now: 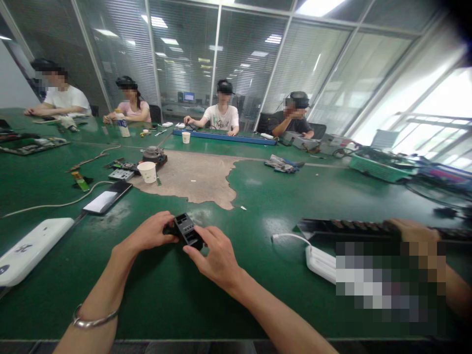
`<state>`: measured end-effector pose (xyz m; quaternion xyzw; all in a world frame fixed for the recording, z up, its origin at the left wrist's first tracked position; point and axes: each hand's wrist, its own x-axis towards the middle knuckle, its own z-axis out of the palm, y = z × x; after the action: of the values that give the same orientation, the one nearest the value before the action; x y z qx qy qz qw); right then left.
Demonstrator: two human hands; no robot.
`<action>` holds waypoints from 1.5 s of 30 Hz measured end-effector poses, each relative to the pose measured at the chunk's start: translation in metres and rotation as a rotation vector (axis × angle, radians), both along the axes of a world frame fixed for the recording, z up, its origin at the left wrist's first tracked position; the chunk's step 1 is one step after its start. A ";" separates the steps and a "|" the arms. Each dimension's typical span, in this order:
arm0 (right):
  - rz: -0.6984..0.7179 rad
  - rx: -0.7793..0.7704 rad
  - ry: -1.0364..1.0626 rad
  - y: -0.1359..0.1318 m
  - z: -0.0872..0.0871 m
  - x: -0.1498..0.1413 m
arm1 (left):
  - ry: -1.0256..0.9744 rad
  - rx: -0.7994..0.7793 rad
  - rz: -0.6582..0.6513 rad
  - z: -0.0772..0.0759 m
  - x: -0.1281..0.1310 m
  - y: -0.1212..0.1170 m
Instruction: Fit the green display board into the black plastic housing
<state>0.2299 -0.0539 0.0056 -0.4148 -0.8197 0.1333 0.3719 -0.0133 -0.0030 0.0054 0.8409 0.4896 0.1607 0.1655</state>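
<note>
Between my two hands is a small black plastic block (pixel 186 227) with rectangular slots and openings in its upper face, tilted just above the green table. My left hand (pixel 157 230), a metal bangle on its wrist, closes its fingers on the block's left side. On the right side, the thumb and fingers of my right hand (pixel 216 250) pinch the lower end. What the block belongs to, I cannot make out. Its underside is hidden.
Left of my hands lie a phone (pixel 107 197) and a white power bank (pixel 35 250). A paper cup (pixel 147 172) stands beside circuit parts. At right, another person's hand (pixel 416 231) rests on a long black strip (pixel 342 230). Several people sit across the table.
</note>
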 end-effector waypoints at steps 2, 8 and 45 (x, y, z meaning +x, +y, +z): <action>0.003 -0.005 -0.036 -0.002 0.001 -0.001 | -0.028 -0.007 -0.004 0.000 -0.001 -0.001; -0.015 -0.054 -0.126 -0.008 0.006 -0.001 | -0.039 -0.011 0.004 0.000 -0.004 -0.002; -0.291 -0.187 -0.264 0.030 -0.002 0.027 | 0.033 -0.014 -0.002 -0.001 -0.001 0.004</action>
<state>0.2569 -0.0243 0.0032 -0.5752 -0.7769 0.0983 0.2363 -0.0144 0.0007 0.0048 0.8427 0.4927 0.1433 0.1632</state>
